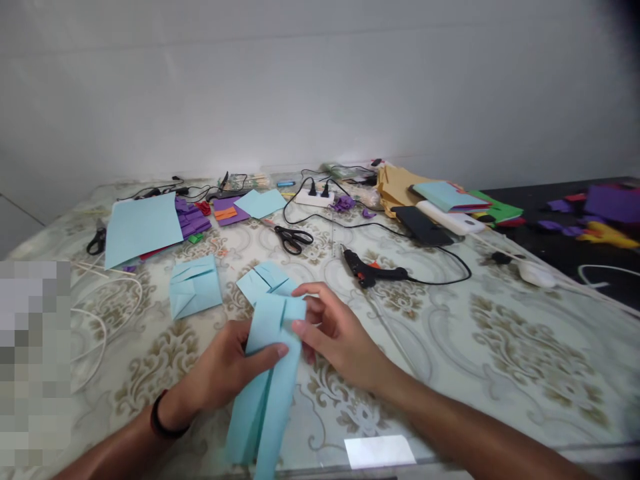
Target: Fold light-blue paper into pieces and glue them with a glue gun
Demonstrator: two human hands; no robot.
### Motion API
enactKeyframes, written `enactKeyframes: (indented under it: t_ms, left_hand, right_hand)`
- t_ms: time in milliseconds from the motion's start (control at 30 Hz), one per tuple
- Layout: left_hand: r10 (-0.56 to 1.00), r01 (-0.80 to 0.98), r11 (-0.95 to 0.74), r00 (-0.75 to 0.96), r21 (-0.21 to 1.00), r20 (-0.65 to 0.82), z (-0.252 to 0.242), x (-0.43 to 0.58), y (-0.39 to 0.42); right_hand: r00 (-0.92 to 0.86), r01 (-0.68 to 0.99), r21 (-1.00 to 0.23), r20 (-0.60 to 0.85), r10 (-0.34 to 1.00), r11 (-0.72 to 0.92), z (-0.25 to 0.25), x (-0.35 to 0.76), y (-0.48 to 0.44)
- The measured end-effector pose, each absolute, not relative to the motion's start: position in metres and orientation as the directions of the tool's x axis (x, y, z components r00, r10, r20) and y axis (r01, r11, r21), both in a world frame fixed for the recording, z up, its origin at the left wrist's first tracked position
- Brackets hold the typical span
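Both my hands hold a long folded strip of light blue paper (267,393) above the near edge of the table. My left hand (225,370) grips its middle from the left, thumb pressed on top, a black band on the wrist. My right hand (333,330) pinches the strip's upper end from the right, fingers curled. Just behind the strip lies another folded blue piece (263,279), and a third folded blue piece (194,287) lies further left.
On the patterned tablecloth (500,347): a black glue gun (373,272) with its cord, black scissors (293,238), a second pair of scissors (96,241) at the left, a large blue sheet (143,227), purple paper pieces (193,217), a white power strip (314,197), stacked coloured paper (445,197), a black phone (423,225).
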State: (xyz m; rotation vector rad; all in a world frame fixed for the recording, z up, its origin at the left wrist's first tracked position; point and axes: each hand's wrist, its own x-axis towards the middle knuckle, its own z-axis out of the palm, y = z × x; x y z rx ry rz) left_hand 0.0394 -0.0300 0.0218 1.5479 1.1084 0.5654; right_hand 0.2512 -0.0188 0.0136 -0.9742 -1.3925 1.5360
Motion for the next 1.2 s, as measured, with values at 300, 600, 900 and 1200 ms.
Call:
enactKeyframes:
  t_ms: [300, 600, 900, 1200]
  left_hand:
    - [0.875, 0.213, 0.128, 0.436, 0.969, -0.211, 0.0217, 0.0386, -0.028]
    - [0.932, 0.108, 0.083, 0.344, 0.991, -0.116, 0.0184, 0.0337, -0.0207]
    - [0.836, 0.14, 0.142, 0.513, 0.98, -0.195, 0.0213, 0.0389, -0.0257]
    - [0.786, 0.086, 0.233, 0.569, 0.969, -0.24, 0.0197, 0.0381, -0.0251]
  right_hand:
    - [-0.531, -0.188, -0.958, -0.088, 0.843, -0.218, 0.0133, 0.2532, -0.0119]
    - [-0.54, -0.08, -0.968, -0.157, 0.827, -0.236, 0.01, 0.2564, -0.0119]
    - [-0.481, -0.006, -0.99, -0.118, 0.869, -0.138, 0.0111, 0.2563, -0.0118]
    - [-0.452, 0.06, -0.991, -0.132, 0.882, -0.118, 0.015, 0.2572, -0.0135]
